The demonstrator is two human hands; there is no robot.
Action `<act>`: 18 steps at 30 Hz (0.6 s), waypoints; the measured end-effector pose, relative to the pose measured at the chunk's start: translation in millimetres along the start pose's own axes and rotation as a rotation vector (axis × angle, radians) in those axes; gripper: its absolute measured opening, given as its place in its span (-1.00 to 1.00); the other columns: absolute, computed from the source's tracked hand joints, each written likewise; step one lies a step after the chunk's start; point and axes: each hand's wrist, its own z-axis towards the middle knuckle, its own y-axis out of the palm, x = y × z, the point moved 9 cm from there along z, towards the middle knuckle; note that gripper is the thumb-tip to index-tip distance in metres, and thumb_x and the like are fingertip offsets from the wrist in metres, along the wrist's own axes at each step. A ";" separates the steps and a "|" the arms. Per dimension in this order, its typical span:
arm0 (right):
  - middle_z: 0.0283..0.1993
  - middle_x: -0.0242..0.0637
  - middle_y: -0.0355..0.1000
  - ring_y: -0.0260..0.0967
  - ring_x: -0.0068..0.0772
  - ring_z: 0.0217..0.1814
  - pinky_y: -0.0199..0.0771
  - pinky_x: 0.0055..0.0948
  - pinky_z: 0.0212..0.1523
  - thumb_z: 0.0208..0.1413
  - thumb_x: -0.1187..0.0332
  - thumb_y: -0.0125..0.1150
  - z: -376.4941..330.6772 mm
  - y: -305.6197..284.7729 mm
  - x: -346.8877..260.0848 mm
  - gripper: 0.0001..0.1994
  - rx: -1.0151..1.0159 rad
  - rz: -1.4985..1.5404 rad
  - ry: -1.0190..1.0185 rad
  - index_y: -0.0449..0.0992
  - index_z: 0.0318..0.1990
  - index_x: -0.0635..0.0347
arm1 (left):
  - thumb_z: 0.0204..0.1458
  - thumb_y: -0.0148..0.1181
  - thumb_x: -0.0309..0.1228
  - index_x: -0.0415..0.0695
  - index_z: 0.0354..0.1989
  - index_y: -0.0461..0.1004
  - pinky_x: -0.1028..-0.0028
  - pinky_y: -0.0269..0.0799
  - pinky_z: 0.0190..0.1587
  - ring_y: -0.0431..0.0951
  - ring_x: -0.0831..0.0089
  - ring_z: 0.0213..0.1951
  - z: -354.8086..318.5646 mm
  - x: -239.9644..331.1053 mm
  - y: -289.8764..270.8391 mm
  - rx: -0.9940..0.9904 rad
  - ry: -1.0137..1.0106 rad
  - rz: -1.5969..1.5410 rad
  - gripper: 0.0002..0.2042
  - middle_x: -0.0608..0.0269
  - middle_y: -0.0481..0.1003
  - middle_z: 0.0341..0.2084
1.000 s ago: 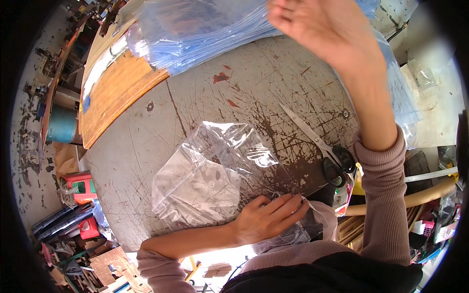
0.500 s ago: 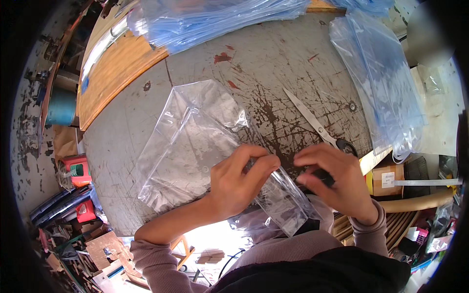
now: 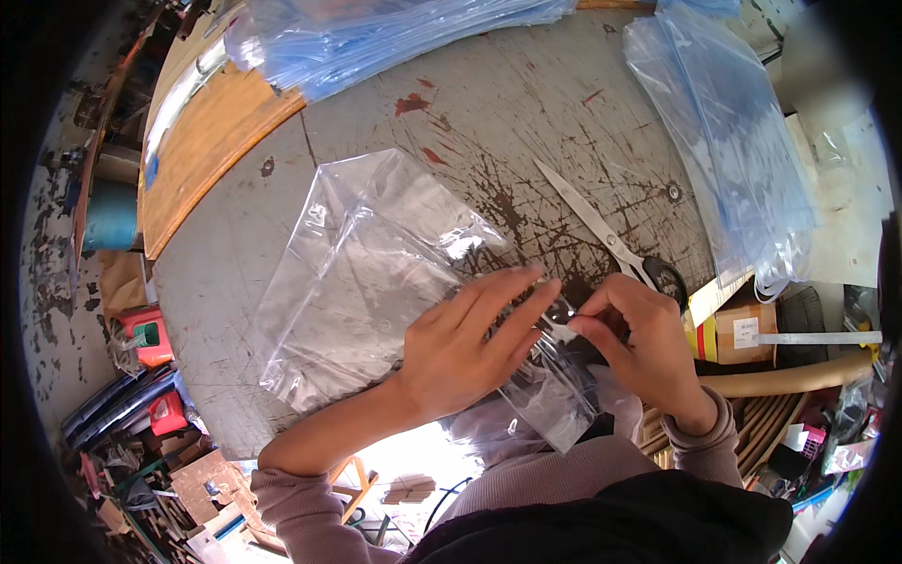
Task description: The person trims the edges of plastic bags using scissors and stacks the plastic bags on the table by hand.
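While resting the left hand [image 3: 465, 346], fingers outstretched, on clear plastic film [image 3: 376, 268] spread over the middle of the grey table [image 3: 221, 324] and past its near edge, bending the right hand [image 3: 575, 320] at the film's right side, thumb and forefinger nearly together. Cannot tell whether pinching film or only touching. Has scissors [image 3: 612, 241] just beyond, bluish plastic [image 3: 723, 141] far right.
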 end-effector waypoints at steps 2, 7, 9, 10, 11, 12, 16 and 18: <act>-0.44 -0.23 0.36 0.40 -0.30 -0.44 0.33 -0.41 -0.44 -0.08 0.53 0.23 -4.4 -0.8 7.3 -0.86 -0.026 -0.003 0.101 0.40 -0.35 0.28 | -0.30 0.32 -0.39 -0.06 -0.02 0.45 0.50 0.49 -0.26 0.50 0.35 -0.21 -0.3 -3.2 9.3 -0.106 -0.041 0.054 -0.49 0.22 0.40 -0.02; -0.38 -0.25 0.42 0.43 -0.49 -0.37 0.40 -0.52 -0.39 -0.04 0.55 0.20 -29.5 3.6 20.5 -0.86 -0.192 0.264 0.151 0.46 -0.27 0.29 | -0.30 0.30 -0.38 0.00 0.03 0.42 0.46 0.49 -0.21 0.49 0.33 -0.19 -4.1 0.5 14.3 -0.146 -0.001 0.101 -0.45 0.22 0.38 0.03; -0.38 -0.26 0.42 0.43 -0.48 -0.38 0.41 -0.53 -0.38 -0.04 0.55 0.19 -34.0 0.6 26.4 -0.85 -0.191 0.288 0.199 0.46 -0.26 0.29 | -0.30 0.30 -0.39 0.01 0.03 0.42 0.45 0.48 -0.20 0.48 0.33 -0.19 -3.4 1.6 14.3 -0.147 0.007 0.102 -0.44 0.22 0.37 0.04; -0.38 -0.26 0.41 0.43 -0.48 -0.38 0.41 -0.53 -0.38 -0.03 0.55 0.18 -36.0 1.2 30.3 -0.85 -0.196 0.318 0.240 0.47 -0.25 0.29 | -0.29 0.30 -0.39 0.00 0.03 0.42 0.44 0.48 -0.20 0.48 0.31 -0.18 -4.1 1.3 14.4 -0.154 0.006 0.107 -0.45 0.21 0.36 0.04; -0.38 -0.26 0.41 0.43 -0.48 -0.38 0.41 -0.53 -0.38 -0.03 0.55 0.18 -36.4 0.5 30.9 -0.85 -0.192 0.319 0.242 0.47 -0.25 0.29 | -0.28 0.29 -0.39 0.00 0.03 0.42 0.44 0.49 -0.20 0.47 0.30 -0.18 -4.5 1.0 14.7 -0.162 0.005 0.112 -0.46 0.19 0.36 0.05; -0.37 -0.27 0.42 0.43 -0.48 -0.39 0.41 -0.54 -0.38 -0.03 0.55 0.19 -35.8 0.3 28.7 -0.86 -0.197 0.295 0.217 0.47 -0.26 0.29 | -0.28 0.29 -0.39 0.00 0.03 0.42 0.44 0.49 -0.20 0.47 0.30 -0.18 -4.7 0.9 15.1 -0.164 0.008 0.111 -0.46 0.19 0.36 0.05; -0.39 -0.28 0.40 0.43 -0.49 -0.42 0.40 -0.54 -0.43 -0.04 0.56 0.19 -36.5 -0.7 28.3 -0.90 -0.165 0.275 0.227 0.46 -0.32 0.30 | -0.24 0.25 -0.41 -0.03 0.01 0.43 0.54 0.45 -0.20 0.48 0.40 -0.19 -5.6 2.9 16.1 -0.159 0.047 0.141 -0.50 0.19 0.35 0.05; -0.40 -0.28 0.39 0.42 -0.49 -0.44 0.39 -0.54 -0.44 -0.05 0.56 0.20 -36.4 -3.5 25.1 -0.90 -0.122 0.220 0.200 0.45 -0.34 0.29 | -0.25 0.26 -0.41 -0.04 0.01 0.43 0.54 0.46 -0.20 0.48 0.40 -0.19 -5.4 3.8 16.9 -0.161 0.055 0.146 -0.50 0.18 0.35 0.05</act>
